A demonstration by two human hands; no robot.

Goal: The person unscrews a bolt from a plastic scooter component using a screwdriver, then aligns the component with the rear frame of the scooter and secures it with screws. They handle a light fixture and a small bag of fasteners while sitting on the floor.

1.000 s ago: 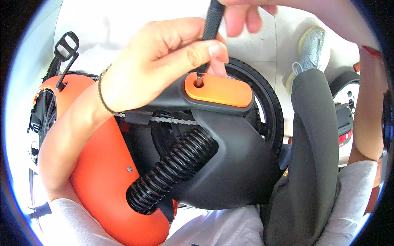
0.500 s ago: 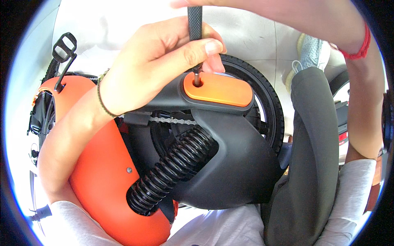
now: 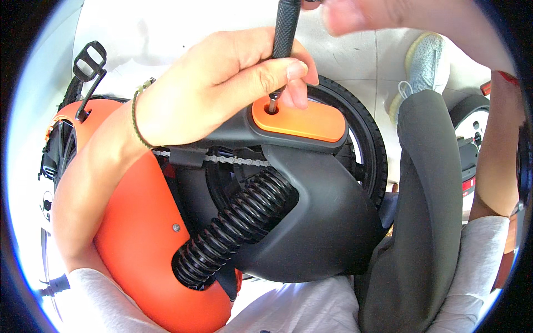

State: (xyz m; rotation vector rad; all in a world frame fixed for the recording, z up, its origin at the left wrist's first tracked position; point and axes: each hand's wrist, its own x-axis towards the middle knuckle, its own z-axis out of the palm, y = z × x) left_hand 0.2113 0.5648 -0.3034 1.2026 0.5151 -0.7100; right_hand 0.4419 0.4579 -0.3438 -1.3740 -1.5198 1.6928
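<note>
My left hand (image 3: 222, 83) is closed around a black screwdriver-like tool (image 3: 286, 33) with a knurled shaft, thumb along its side. The tool leans a little to the right, and its metal tip stands in a round hole in an orange oval cover (image 3: 300, 123). That cover sits on a black arm beside the wheel of a small vehicle. At the top edge my right hand (image 3: 366, 15) is by the tool's upper end. It is cut off and blurred, so its grip cannot be made out. A dark piece shows between it and the shaft.
Below are an orange body panel (image 3: 133, 222), a black coil spring (image 3: 236, 227), a black fender (image 3: 327, 222) and a chain (image 3: 236, 161). A pedal (image 3: 90, 61) sticks up at left. Behind the cover is a tyre (image 3: 369, 127). My leg (image 3: 427, 194) and shoe (image 3: 427, 64) are at right.
The tool's upper end has tipped to the right while its tip stays in the hole. My right hand has moved right and slightly down. My left hand keeps its hold.
</note>
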